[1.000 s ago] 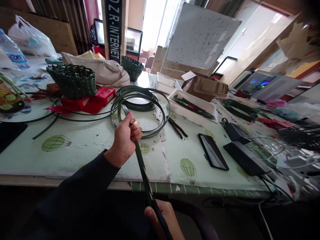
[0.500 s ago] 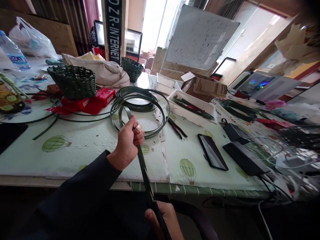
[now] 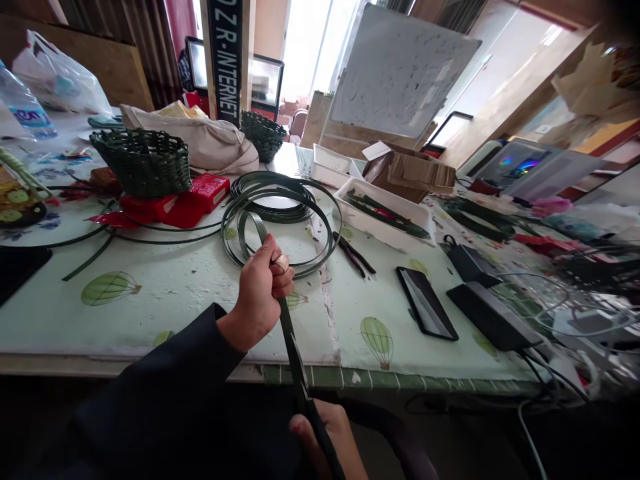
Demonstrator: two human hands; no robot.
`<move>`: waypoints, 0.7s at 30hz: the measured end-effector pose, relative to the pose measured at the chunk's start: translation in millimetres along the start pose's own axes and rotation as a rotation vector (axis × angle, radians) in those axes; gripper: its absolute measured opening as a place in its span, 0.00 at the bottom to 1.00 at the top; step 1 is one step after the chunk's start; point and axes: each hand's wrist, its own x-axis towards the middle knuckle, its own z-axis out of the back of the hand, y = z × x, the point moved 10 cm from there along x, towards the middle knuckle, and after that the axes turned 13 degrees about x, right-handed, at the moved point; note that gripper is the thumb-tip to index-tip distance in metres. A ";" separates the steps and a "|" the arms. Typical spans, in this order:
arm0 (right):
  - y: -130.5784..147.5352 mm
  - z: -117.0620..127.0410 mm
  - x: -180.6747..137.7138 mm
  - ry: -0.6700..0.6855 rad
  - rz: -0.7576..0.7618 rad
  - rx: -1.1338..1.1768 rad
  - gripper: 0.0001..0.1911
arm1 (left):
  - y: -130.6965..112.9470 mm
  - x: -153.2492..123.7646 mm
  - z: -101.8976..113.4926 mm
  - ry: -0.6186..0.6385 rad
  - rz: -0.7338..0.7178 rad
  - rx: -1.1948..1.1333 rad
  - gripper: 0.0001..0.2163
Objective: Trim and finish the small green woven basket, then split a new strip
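Observation:
My left hand (image 3: 257, 297) is closed around a dark green flat strap (image 3: 285, 321), with the thumb pressed on top. Above the fist the strap curls back into a loose coil (image 3: 327, 252) on the table. Below the table edge, my right hand (image 3: 343, 433) grips black-handled scissors (image 3: 299, 381), whose blades point up along the strap toward the left fist. Whether the blades are cutting into the strap I cannot tell. The strap's lower end is hidden near the right hand.
Pliers (image 3: 354, 255), a black phone (image 3: 427, 303) and a white tray (image 3: 385, 230) of green strips lie to the right. Woven green baskets (image 3: 145, 163) stand at the back left, near red boxes (image 3: 210, 192). Cables and a black power adapter (image 3: 493, 319) crowd the far right.
My left hand has shifted slightly down and to the right with the strap. The scissors and my right hand are nearly where they were.

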 end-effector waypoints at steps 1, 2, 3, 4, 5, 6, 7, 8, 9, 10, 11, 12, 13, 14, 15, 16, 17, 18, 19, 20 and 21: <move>-5.5 -2.1 0.4 0.020 -0.026 0.010 0.32 | -0.1 0.2 0.2 -0.001 -0.001 -0.003 0.17; -10.0 -3.5 0.7 0.031 -0.047 0.022 0.33 | -0.3 0.3 0.3 -0.001 -0.002 -0.004 0.17; -13.2 -3.9 1.0 0.031 -0.062 0.035 0.33 | -0.3 0.4 0.3 -0.001 -0.001 -0.004 0.17; -14.7 -3.5 1.2 0.021 -0.065 0.048 0.34 | -0.5 0.5 0.3 -0.001 0.000 -0.005 0.17; -15.5 -3.7 1.4 0.018 -0.066 0.056 0.34 | -0.7 0.6 0.3 0.000 0.002 -0.007 0.17; -15.5 -3.9 1.5 0.017 -0.063 0.056 0.34 | -1.0 0.6 0.3 -0.001 0.004 -0.009 0.17; -15.2 -4.0 1.4 0.016 -0.062 0.051 0.34 | -1.1 0.5 0.4 -0.002 0.006 -0.010 0.17; -14.5 -4.1 1.3 0.019 -0.061 0.045 0.34 | -1.1 0.2 0.3 -0.003 0.006 -0.011 0.17; -13.3 -4.0 1.1 0.019 -0.059 0.042 0.33 | -1.0 -0.4 0.0 -0.005 0.004 -0.012 0.17; -11.7 -3.6 0.9 0.020 -0.059 0.039 0.33 | -0.4 -1.2 -0.5 -0.007 0.003 -0.011 0.17; -9.9 -3.7 0.6 0.026 -0.062 0.038 0.32 | 1.1 -2.3 -1.1 -0.009 0.005 -0.008 0.17; -7.7 -4.4 0.3 0.038 -0.064 0.035 0.31 | 3.6 -3.6 -1.8 -0.012 0.013 -0.003 0.17; -5.3 -5.1 0.0 0.051 -0.067 0.026 0.30 | 6.7 -5.1 -2.8 -0.014 0.022 0.003 0.17; -2.8 -5.3 -0.3 0.058 -0.069 0.009 0.29 | 9.9 -6.7 -3.9 -0.014 0.033 0.009 0.17; -0.9 -5.3 -0.4 0.063 -0.075 -0.010 0.28 | 13.0 -8.2 -4.9 -0.013 0.042 0.015 0.17; 0.4 -5.5 -0.5 0.069 -0.081 -0.027 0.28 | 15.4 -9.5 -5.7 -0.012 0.048 0.019 0.17; 1.2 -5.7 -0.5 0.075 -0.087 -0.038 0.27 | 17.0 -10.5 -6.4 -0.010 0.050 0.021 0.17; 1.1 -5.7 -0.5 0.077 -0.095 -0.045 0.27 | 17.8 -11.2 -7.0 -0.006 0.050 0.021 0.17; 0.5 -5.8 -0.5 0.081 -0.102 -0.046 0.26 | 18.0 -11.6 -7.5 -0.002 0.048 0.021 0.17; -0.4 -6.5 -0.6 0.090 -0.107 -0.044 0.26 | 17.9 -11.8 -7.9 0.003 0.047 0.021 0.17; -1.7 -7.0 -0.8 0.097 -0.113 -0.038 0.26 | 17.4 -11.9 -8.2 0.007 0.045 0.020 0.17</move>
